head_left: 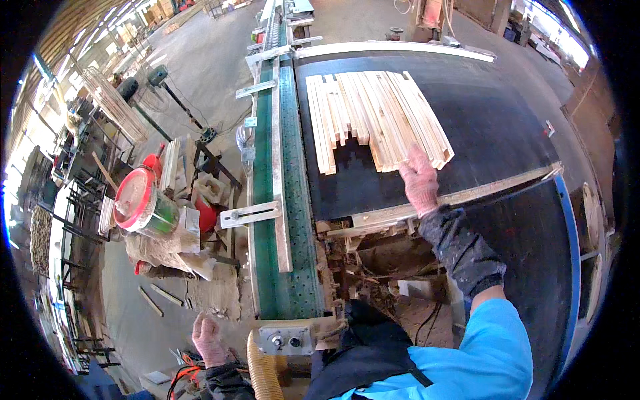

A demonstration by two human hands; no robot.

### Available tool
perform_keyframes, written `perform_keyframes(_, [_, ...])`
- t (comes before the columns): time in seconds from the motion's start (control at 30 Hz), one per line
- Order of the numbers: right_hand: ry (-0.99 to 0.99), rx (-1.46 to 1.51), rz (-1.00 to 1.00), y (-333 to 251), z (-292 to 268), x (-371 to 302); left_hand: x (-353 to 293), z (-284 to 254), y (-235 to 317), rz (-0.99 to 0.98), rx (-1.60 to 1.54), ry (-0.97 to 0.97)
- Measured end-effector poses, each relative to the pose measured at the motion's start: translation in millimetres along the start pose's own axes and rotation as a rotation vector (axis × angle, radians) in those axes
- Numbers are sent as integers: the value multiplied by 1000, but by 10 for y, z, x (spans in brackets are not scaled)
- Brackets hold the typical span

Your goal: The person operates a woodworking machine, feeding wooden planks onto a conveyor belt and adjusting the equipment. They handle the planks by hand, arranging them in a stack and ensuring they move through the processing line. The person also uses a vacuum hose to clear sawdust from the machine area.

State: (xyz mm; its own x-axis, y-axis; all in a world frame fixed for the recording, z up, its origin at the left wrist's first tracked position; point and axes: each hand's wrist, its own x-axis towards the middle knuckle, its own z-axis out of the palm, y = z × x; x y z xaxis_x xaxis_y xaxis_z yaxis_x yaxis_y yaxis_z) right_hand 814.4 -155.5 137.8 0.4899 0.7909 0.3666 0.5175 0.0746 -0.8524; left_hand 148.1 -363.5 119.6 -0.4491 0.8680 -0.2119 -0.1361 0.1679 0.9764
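Observation:
My right hand (pixel 420 179), in a pinkish work glove, reaches over the near ends of a row of pale wooden strips (pixel 373 113). Its fingers stretch forward onto the strips, touching them, with the thumb set apart. The strips lie side by side on a dark tabletop (pixel 493 120), their near ends uneven, with a notch left of the middle. Low at the left, my left hand (pixel 209 340), gloved alike, hangs in the air beside the machine's near end. Its fingers are loosely bent and apart, and nothing shows in them.
A green conveyor bed (pixel 293 200) with a metal guide rail (pixel 277 167) runs away from me. Near its end sit a control box (pixel 285 341) and a ribbed hose (pixel 261 370). A red-rimmed bucket (pixel 143 200) stands left. Sawdust and offcuts (pixel 393 260) fill a gap before me.

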Motion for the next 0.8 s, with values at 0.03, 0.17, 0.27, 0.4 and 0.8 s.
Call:
perform_keyframes(0.03, [0,233,41,-128,104,-271,58,-103,-42,6,-17,-71])
perform_keyframes(0.17, [-26,427,127,-383,257,-1460,129,-559,-601,-82,22,-27])
perform_keyframes(0.27, [28,549,301,-475,173,-2462,84,-711,-1044,-227,-49,26])
perform_keyframes(0.4, [48,256,427,-198,-56,-3650,-45,-1084,-1801,-288,41,-166])
perform_keyframes(0.8, [-177,104,934,567,-255,-5344,-893,-1459,-2427,-827,60,-109])
